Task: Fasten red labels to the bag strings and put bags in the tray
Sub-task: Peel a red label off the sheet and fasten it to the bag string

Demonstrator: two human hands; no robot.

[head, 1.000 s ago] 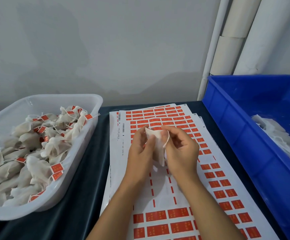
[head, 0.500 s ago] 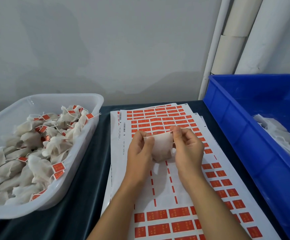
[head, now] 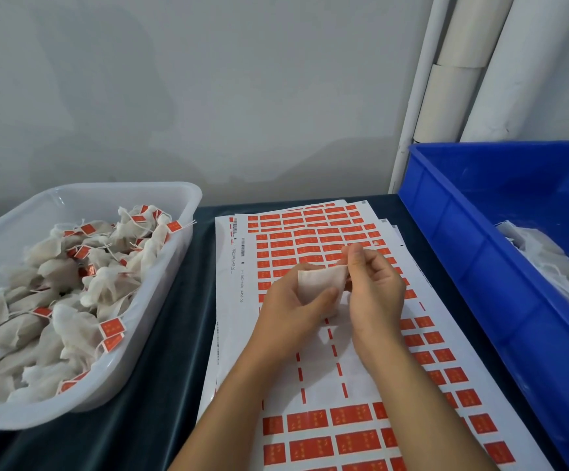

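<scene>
While left hand (head: 296, 300) cups the bag (head: 322, 283) over mid tabletop label sheets (head: 313, 232), right hand (head: 374, 283) pinches its top corner, string end unclear. Prep step; next peel label, then left-edge tray (head: 188, 198).

Grey wall (head: 208, 96), white pipes (head: 463, 79), dark tablecloth (head: 174, 317).

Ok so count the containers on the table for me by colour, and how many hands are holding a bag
White translucent tray: 1
Blue bin: 1
Containers in total: 2
Hands holding the bag: 2, the left hand and the right hand
</scene>
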